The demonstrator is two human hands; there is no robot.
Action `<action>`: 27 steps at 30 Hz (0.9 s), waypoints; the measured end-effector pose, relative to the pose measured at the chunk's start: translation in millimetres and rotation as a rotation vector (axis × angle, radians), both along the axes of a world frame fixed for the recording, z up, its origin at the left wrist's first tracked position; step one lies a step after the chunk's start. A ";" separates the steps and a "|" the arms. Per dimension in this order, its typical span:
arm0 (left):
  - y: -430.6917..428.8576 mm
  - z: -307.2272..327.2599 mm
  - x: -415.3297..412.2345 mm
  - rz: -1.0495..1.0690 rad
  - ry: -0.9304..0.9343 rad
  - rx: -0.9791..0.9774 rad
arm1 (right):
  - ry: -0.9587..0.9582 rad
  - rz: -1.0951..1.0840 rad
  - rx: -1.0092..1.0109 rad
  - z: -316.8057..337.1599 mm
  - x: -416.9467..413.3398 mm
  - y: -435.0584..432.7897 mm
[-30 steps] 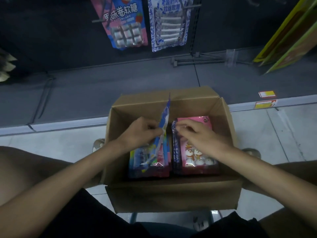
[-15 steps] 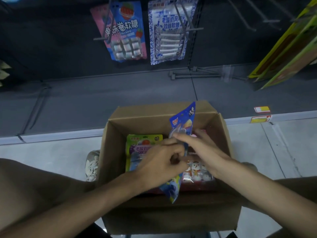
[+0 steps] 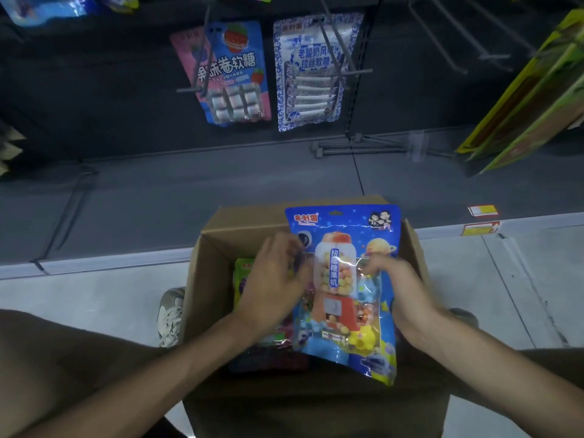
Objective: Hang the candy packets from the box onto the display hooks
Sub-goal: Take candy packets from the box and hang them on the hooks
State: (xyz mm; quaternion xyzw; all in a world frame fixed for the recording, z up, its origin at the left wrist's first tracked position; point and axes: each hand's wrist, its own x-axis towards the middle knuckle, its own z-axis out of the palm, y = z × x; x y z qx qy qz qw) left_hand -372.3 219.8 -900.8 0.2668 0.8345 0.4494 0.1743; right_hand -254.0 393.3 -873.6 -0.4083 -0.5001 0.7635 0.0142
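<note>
A: The big packet [image 3: 344, 279], what colours does it carry?
B: Bright blue, printed with a candy machine: a white globe full of pastel balls on a red base, with a yellow planet beside it.
A: And the box [image 3: 202, 279]?
B: Plain brown cardboard. The green packet [image 3: 245, 268] inside has a yellow-green top.
A: The hanging ones?
B: The left hanging packet [image 3: 237, 67] is blue and pink with red strawberries. The right hanging packet [image 3: 311, 74] is white, edged in blue porcelain-style scrollwork. The shelf [image 3: 189, 184] is dark grey.
</note>
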 end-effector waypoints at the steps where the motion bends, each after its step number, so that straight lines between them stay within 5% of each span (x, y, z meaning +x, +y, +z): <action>1: -2.1 0.3 -4.9 0.104 -0.103 0.018 | 0.027 -0.030 -0.030 1.4 -1.0 1.8; 6: 0.5 26.1 -4.2 0.091 -0.622 0.176 | 0.175 -0.054 -0.126 12.4 -13.7 9.1; 12: -8.9 46.0 -11.4 0.064 -0.806 0.232 | 0.224 -0.005 -0.129 22.5 -25.6 20.2; 16: -24.3 55.8 -17.1 0.090 -0.809 0.304 | 0.298 0.064 -0.125 38.0 -29.9 12.8; 27: -62.9 119.9 -43.1 0.116 -0.588 0.502 | 0.370 0.319 0.340 118.6 -69.9 -32.1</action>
